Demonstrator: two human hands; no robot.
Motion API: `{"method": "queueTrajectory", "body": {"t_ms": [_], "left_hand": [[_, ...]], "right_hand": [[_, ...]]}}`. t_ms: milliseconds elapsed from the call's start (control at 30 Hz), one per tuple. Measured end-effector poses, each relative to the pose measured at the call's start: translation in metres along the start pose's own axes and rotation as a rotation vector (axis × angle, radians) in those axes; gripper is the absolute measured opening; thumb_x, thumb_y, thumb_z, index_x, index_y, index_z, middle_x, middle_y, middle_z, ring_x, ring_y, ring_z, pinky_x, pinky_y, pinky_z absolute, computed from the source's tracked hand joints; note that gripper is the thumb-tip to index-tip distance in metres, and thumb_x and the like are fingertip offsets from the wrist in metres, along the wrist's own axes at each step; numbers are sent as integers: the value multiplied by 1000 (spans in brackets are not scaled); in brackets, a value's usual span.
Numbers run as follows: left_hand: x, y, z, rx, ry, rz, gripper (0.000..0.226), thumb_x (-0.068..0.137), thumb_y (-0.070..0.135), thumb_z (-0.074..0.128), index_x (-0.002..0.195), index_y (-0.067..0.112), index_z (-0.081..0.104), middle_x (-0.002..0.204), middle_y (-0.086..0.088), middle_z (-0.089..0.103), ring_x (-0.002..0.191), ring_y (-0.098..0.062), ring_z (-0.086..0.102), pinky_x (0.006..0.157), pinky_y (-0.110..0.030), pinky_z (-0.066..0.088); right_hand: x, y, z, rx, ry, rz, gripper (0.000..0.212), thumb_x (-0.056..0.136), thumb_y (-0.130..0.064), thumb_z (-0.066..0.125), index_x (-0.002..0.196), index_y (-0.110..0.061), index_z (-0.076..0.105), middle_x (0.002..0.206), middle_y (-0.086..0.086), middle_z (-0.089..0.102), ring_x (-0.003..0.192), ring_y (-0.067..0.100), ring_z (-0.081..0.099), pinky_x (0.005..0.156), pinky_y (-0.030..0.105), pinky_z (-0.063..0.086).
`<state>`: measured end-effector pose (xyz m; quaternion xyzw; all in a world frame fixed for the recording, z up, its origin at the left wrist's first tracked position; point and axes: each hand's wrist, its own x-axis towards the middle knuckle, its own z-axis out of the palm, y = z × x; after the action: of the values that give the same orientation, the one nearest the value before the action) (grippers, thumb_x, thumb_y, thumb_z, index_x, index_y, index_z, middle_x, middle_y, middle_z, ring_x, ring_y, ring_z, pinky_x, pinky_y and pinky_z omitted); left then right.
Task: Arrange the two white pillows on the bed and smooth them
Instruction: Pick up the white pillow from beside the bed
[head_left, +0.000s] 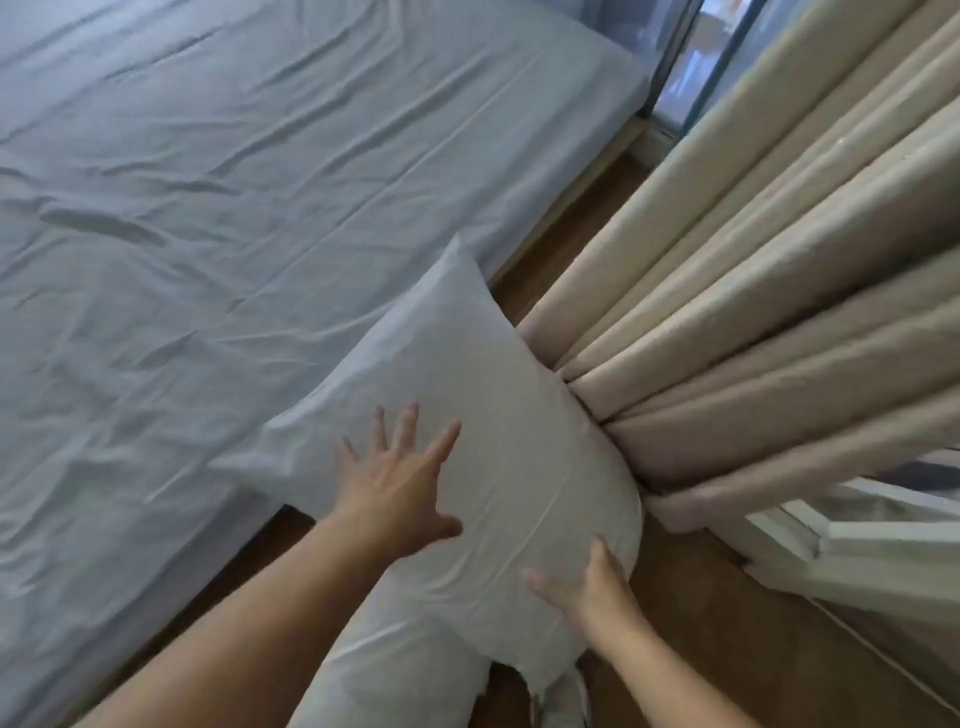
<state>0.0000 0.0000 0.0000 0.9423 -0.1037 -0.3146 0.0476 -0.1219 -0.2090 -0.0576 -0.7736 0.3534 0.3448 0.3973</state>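
One white pillow (467, 395) leans against the bed's right side, its far corner over the mattress edge and its near end hanging over the floor. My left hand (397, 478) lies flat on top of it with the fingers spread. My right hand (587, 584) cups the pillow's lower right edge, thumb on top and the other fingers partly hidden beneath. The bed (208, 208), under a wrinkled pale blue-grey sheet, fills the left of the view. A second pillow is not in sight.
Beige curtains (753, 312) hang in folds at the right and touch the pillow's side. A strip of wooden floor (701, 623) runs between bed and curtains. A white window frame (841, 530) sits low at the right, with glass doors (691, 67) beyond.
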Motion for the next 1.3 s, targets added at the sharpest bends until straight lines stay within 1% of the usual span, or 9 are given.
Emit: {"method": "queueTrajectory", "body": {"t_ms": [133,233,300,400,467,567,767,1100,1300], "left_hand": [[82,-12,45,515,117,360,146,45,68,79,141,42,-28,154,-9,-36,134,-43,-39,99,-78,-16],[129,-22,78,650,170,396,144,43,74,73,144,38,-23,157,-9,-29,137,-42,-35,99,-76,-16],[151,-43,97,698,181,385,129,55,75,66,149,34,-13,162,-7,-14,144,-38,-22,105,-74,-12],[164,-74,113,726,266,504,90,78,63,55,149,20,22,157,-11,26,146,-31,18,112,-63,8],[161,-80,127,639,388,679,44,83,36,59,118,8,62,118,-17,64,113,-32,60,99,-51,41],[141,-67,125,452,483,738,11,73,12,57,68,9,66,65,-12,63,56,-30,64,57,-36,54],[63,-63,18,220,474,684,22,57,3,85,61,5,64,59,-14,62,50,-32,63,50,-36,54],[-93,-267,-287,198,930,208,9,80,16,65,76,11,71,79,-9,71,81,-33,68,80,-43,46],[-177,-417,-332,289,917,-201,19,87,24,61,100,16,73,107,-11,72,101,-36,63,86,-45,43]], "right_hand": [[77,18,38,-242,50,-112,158,43,-67,84,143,-36,-34,158,-5,-31,148,25,-16,119,54,8],[126,26,67,-411,124,-230,157,38,-76,77,121,-44,-53,155,-7,-37,145,24,-24,117,58,4],[145,29,93,-377,299,-315,148,46,-77,73,138,-43,-36,162,-1,-17,148,26,-7,118,54,9],[169,33,125,-231,637,-451,95,63,-54,80,143,-20,42,140,11,49,125,32,46,100,47,40],[173,30,135,-154,736,-494,43,73,-29,80,110,-12,68,104,12,67,99,34,61,78,42,47],[161,22,119,-108,655,-399,11,81,-18,71,90,-12,72,90,10,68,90,30,61,69,36,42],[48,-31,49,55,614,-358,46,75,-22,80,51,-30,42,59,-4,50,59,18,46,51,29,27],[-170,-399,40,33,633,-856,20,80,-29,76,84,-10,74,87,14,72,86,32,64,69,34,37],[-250,-552,152,-158,458,-1093,14,86,-21,64,94,-19,75,97,8,75,98,28,66,76,32,46]]}}
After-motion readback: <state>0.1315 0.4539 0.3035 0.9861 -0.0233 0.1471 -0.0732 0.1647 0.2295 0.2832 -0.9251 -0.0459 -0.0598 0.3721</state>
